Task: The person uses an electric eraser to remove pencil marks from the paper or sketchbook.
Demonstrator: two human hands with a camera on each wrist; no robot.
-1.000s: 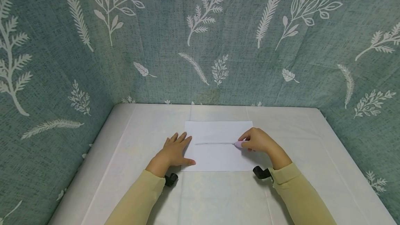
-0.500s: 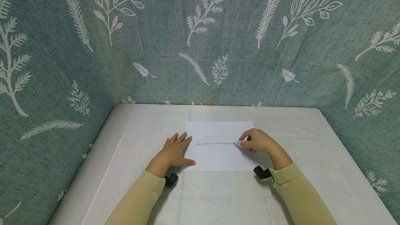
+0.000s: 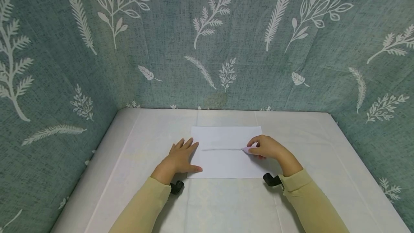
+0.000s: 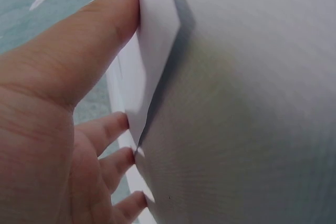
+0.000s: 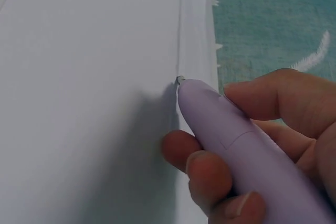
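A sheet of white paper [image 3: 223,166] lies on the table, with a thin grey line [image 3: 221,149] running across its middle. I cannot tell whether the line is drawn, creased or cut. My left hand [image 3: 181,158] rests with spread, straight fingers on the paper's left edge; in the left wrist view, the thumb [image 4: 100,30] presses near a slightly raised corner. My right hand [image 3: 266,147] grips a thick lavender pen-shaped tool [image 5: 231,135] between thumb and fingers. Its small metal tip [image 5: 180,80] touches the paper at the right end of the line.
The table [image 3: 233,208] has a pale cloth over it. Patterned green fabric [image 3: 168,82] hangs behind and at both sides. A black wrist camera [image 3: 177,187] sits below the left wrist and another black wrist camera [image 3: 271,179] below the right.
The pen-shaped tool's tip and my right hand have barely shifted, with the tool tilting slightly. My left hand and the paper stay in place.
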